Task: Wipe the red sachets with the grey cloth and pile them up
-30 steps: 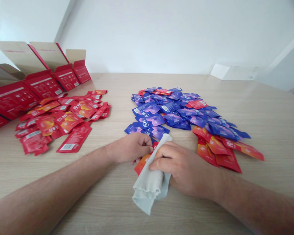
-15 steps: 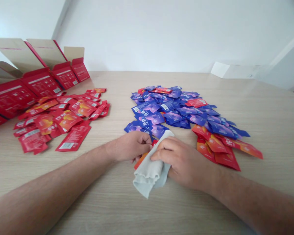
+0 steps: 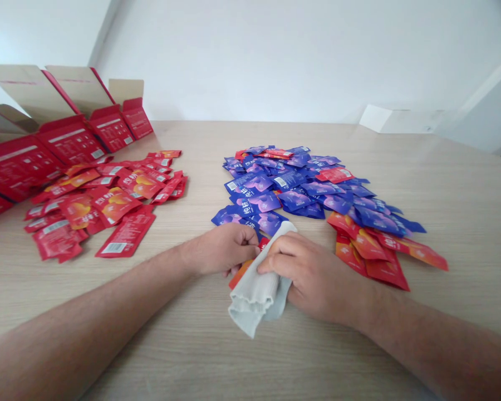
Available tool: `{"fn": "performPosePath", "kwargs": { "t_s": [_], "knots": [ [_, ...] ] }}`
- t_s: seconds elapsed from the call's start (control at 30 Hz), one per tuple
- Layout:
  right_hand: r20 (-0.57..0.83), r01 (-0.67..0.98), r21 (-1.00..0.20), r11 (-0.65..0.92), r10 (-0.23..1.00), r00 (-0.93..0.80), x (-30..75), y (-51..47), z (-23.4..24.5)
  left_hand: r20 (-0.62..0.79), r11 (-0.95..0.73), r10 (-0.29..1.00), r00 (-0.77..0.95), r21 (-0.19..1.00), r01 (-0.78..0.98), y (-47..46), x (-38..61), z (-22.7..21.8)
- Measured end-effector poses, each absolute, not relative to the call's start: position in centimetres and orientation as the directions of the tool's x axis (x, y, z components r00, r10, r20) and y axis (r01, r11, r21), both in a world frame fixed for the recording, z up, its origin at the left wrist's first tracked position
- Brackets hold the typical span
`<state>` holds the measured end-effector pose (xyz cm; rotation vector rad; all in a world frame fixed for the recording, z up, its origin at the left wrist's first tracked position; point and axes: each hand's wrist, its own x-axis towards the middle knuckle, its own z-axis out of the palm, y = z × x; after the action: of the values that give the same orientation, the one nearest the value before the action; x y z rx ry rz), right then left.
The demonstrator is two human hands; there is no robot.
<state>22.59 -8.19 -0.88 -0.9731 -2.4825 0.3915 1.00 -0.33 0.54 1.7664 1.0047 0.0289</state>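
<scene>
My right hand (image 3: 317, 273) is closed on a folded white ribbed cloth (image 3: 254, 289), one edge hanging loose toward me. Partly behind the cloth is a red-orange sachet (image 3: 239, 275), its end pinched by my left hand (image 3: 223, 249). The cloth lies against the sachet, hiding most of it. Just beyond both hands spreads a pile of blue-purple sachets (image 3: 292, 200), with a few red ones among them. Several red-orange sachets (image 3: 369, 253) lie at the pile's near right edge, close to my right hand.
A heap of red sachets (image 3: 108, 206) lies on the wooden table (image 3: 183, 351) at the left. Behind it stand open red boxes (image 3: 70, 139) in a row, flaps raised. A white box (image 3: 401, 121) sits against the back wall at the right.
Almost nothing differs. The loose lower part of the cloth has shifted very slightly to the right; both hands keep their hold and place.
</scene>
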Motion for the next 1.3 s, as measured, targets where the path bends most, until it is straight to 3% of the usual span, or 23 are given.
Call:
{"fn": "performPosePath", "kwargs": {
  "t_s": [0.1,0.3,0.47,0.63,0.83,1.0,1.17,1.3],
  "knots": [
    [0.297,0.523,-0.405,0.750,0.648,-0.701,22.52,-8.33,-0.95,-0.426,-0.088,0.630,0.649,0.791,0.605,-0.29,0.96,0.47],
    [0.301,0.596,-0.422,0.683,0.725,-0.619,22.88,-7.86,-0.98,-0.410,-0.115,0.636,0.654,0.788,0.605,-0.22,0.90,0.31],
    [0.311,0.516,-0.410,0.752,0.648,-0.696,22.65,-8.17,-0.98,-0.416,-0.110,0.629,0.657,0.789,0.605,-0.18,0.86,0.32],
    [0.293,0.626,-0.420,0.657,0.751,-0.592,22.74,-7.98,-0.94,-0.414,-0.109,0.631,0.656,0.790,0.604,-0.15,0.83,0.21],
    [0.299,0.519,-0.411,0.749,0.649,-0.699,22.52,-8.32,-0.93,-0.412,-0.123,0.630,0.659,0.784,0.608,-0.24,0.88,0.31],
    [0.298,0.627,-0.405,0.665,0.745,-0.597,22.79,-8.03,-1.01,-0.413,-0.119,0.631,0.657,0.785,0.608,-0.24,0.92,0.30],
    [0.287,0.516,-0.400,0.757,0.638,-0.714,22.64,-8.28,-0.97,-0.409,-0.127,0.626,0.664,0.787,0.604,-0.10,0.83,0.01],
    [0.302,0.599,-0.412,0.687,0.723,-0.621,22.83,-7.90,-1.14,-0.419,-0.113,0.622,0.662,0.788,0.605,-0.04,0.84,-0.19]
  ]
}}
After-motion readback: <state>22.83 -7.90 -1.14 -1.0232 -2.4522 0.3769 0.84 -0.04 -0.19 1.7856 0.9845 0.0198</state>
